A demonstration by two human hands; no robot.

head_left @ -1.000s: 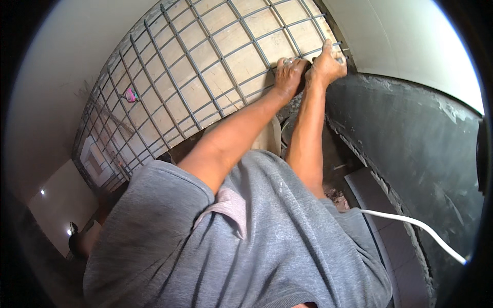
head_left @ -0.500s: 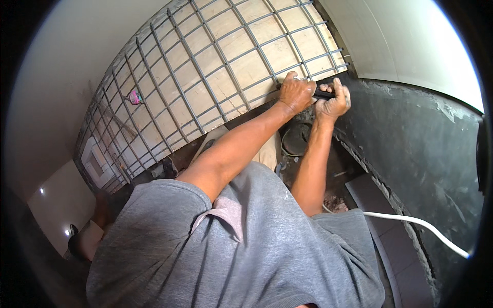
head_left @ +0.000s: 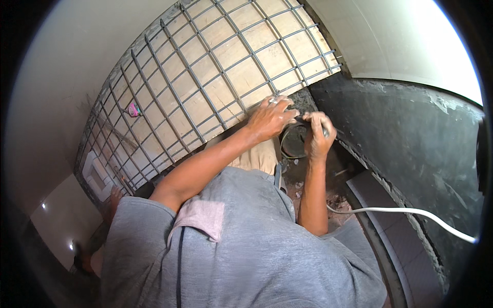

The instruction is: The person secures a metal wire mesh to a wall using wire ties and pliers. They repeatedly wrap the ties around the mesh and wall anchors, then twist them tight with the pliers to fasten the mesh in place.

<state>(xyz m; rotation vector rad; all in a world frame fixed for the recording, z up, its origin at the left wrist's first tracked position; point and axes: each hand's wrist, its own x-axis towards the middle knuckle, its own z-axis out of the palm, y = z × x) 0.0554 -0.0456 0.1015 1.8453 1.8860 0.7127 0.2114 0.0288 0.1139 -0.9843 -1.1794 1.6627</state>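
Observation:
A steel rebar mesh (head_left: 208, 77) lies over pale wooden boards (head_left: 226, 51) in front of me. At its near edge my left hand (head_left: 271, 118) has its fingers curled around the end of a bar, thumb pointing right. Just right of it and apart from the mesh, my right hand (head_left: 319, 136) is closed around a slim dark-handled tool (head_left: 325, 132). The fingers cover most of that tool, so its kind is hidden. Below and between the hands sits a dark round bucket (head_left: 294, 142).
A small pink object (head_left: 134, 110) rests on the mesh at left. Another person's hand (head_left: 114, 197) shows at the mesh's far left end. A dark plastered wall (head_left: 405, 133) closes the right side. A white cable (head_left: 411, 210) crosses at lower right, by rubble (head_left: 339, 203).
My right hand has drawn down and back from the mesh edge with the tool. My left hand has shifted left and nearer, away from the tool. My body has leaned back a little.

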